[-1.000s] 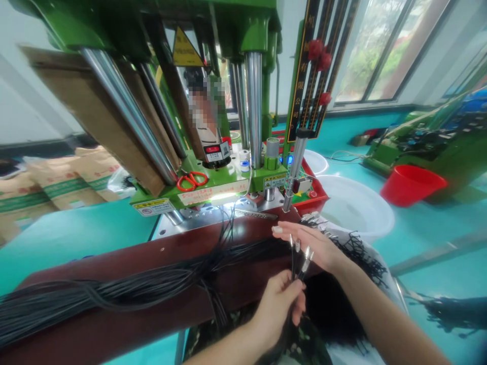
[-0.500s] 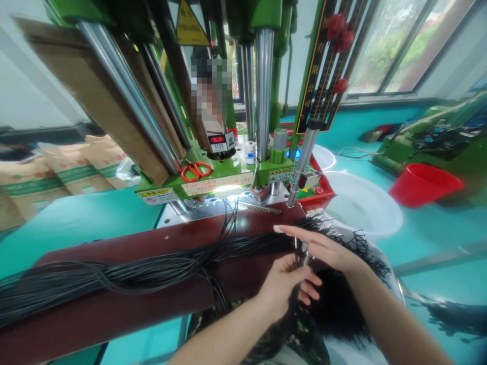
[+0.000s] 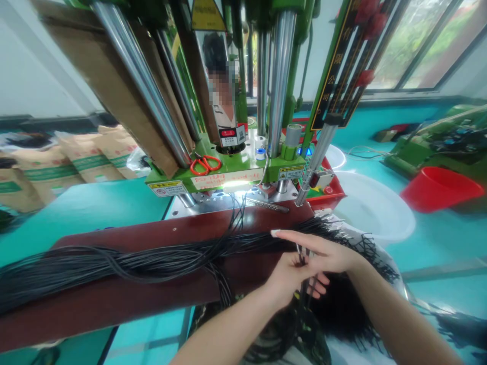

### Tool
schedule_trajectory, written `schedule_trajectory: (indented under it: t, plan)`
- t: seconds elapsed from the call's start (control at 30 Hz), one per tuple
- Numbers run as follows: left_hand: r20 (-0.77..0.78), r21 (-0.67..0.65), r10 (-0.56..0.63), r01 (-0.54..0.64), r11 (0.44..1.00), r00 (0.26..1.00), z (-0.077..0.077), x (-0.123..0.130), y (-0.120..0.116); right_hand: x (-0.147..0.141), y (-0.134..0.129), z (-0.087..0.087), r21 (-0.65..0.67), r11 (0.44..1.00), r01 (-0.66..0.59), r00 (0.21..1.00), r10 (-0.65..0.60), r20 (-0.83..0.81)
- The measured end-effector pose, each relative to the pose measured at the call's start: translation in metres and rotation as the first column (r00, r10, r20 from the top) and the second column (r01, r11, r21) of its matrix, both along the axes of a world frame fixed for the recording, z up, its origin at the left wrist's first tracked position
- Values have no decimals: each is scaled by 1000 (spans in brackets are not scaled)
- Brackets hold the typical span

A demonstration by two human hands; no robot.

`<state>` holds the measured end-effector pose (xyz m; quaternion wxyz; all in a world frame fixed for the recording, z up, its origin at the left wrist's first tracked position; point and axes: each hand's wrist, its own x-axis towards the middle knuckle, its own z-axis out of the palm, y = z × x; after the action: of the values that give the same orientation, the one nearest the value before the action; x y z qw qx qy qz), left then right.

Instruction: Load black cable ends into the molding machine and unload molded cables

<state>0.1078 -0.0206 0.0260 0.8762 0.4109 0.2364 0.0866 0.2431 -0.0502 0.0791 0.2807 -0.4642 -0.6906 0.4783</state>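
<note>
The fingers of the left hand (image 3: 286, 280) are closed around thin black cables (image 3: 301, 254), near the right end of the brown table (image 3: 133, 300); the right hand (image 3: 332, 254) (index finger outstretched) is held at their tips, its grip undeterminable.

Across the teal floor (image 3: 445, 235), we see a red bucket (image 3: 441, 190) standing before a green machine (image 3: 451, 139), with a wide white basin (image 3: 376, 205) to its left. Foliage (image 3: 409, 53) shows through the window (image 3: 426, 46) above, while at far left we find brown paper sacks (image 3: 49, 165) banded in green.
</note>
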Motion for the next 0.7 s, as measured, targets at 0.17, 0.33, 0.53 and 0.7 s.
schedule_trajectory:
  t: [0.17, 0.33, 0.53, 0.7]
  plan:
    - [45, -81, 149, -145, 986, 988, 4, 3, 4, -3, 8, -2, 93, 996, 6, 995, -16, 101]
    - [65, -46, 26, -23, 999, 998, -8, -3, 8, -14, 21, -5, 243, 963, -119, 943, 32, 332]
    - [29, 120, 361, -361, 925, 932, -26, -17, 31, -9, 60, -31, 281, 947, 153, 893, -254, 372]
    - [68, 155, 488, -493, 856, 870, -26, -30, 51, 2, 97, -63, 418, 844, 335, 424, -531, 733]
